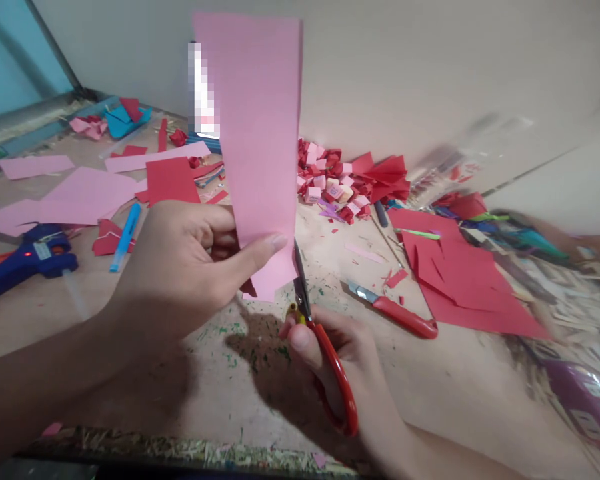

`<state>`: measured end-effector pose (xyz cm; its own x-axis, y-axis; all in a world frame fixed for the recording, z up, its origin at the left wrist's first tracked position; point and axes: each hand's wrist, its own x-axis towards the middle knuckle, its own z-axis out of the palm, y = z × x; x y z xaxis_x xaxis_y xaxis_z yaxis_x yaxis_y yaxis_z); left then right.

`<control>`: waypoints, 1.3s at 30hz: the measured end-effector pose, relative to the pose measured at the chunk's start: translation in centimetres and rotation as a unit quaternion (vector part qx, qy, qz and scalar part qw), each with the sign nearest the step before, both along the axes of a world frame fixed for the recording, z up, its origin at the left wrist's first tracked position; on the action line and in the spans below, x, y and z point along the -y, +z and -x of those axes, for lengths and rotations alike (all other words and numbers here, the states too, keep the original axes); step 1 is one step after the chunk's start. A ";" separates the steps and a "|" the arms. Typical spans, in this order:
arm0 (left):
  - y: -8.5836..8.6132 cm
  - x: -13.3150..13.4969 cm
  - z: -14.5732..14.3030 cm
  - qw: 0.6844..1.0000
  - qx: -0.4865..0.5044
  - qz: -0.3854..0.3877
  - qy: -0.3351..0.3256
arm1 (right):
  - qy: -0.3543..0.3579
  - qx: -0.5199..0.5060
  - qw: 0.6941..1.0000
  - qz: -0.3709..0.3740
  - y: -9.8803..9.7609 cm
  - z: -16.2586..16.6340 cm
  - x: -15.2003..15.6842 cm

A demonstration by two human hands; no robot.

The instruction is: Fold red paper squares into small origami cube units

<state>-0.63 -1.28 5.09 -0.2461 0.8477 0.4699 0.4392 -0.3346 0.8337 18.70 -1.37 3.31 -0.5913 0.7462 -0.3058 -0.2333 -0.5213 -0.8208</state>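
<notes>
My left hand (195, 260) pinches a long pink paper strip (263, 127) near its lower end, thumb in front and fingers behind. The strip stands upright above the table. In my right hand (345, 347) is a pair of scissors (337, 373) with red handles and dark blades pointing up. The blades meet the strip's lower right edge; whether they are parted there is hard to see. A small yellow piece shows beside the scissors' pivot, by my right fingertips.
A red-handled knife (405, 317) lies right of the scissors, near red paper sheets (460, 273). Behind is a pile of small pink and red paper cubes (330, 177). On the left are a blue glue gun (30, 257), a blue marker (126, 237) and pink sheets (87, 193).
</notes>
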 end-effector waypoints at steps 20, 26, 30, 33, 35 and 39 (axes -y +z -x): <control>0.4 0.1 -0.1 0.999 0.001 0.038 0.005 | -0.025 0.051 0.998 0.001 0.2 -0.3 -0.2; 0.7 0.2 -0.4 0.998 0.029 0.051 -0.010 | -0.027 0.104 0.992 -0.068 -0.1 -1.1 -0.7; 0.7 0.2 -0.6 0.997 0.041 0.061 0.000 | 0.014 0.102 0.991 -0.091 -0.6 -1.2 -0.4; 0.5 0.2 -0.6 0.997 0.051 0.063 0.001 | 0.031 0.093 0.991 -0.091 -1.2 -1.3 -0.1; 0.4 0.2 -0.5 0.997 0.052 0.063 -0.003 | 0.039 0.069 0.993 -0.082 -1.6 -1.3 0.0; 0.5 0.2 -0.4 0.997 0.036 0.060 -0.006 | 0.057 0.025 0.997 -0.042 -2.0 -1.3 0.1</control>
<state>-0.18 -1.45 5.55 -0.2658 0.9001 0.3454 0.3734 -0.2342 0.8976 20.02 -1.48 1.27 -0.6593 0.6994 -0.2760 -0.1345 -0.4708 -0.8719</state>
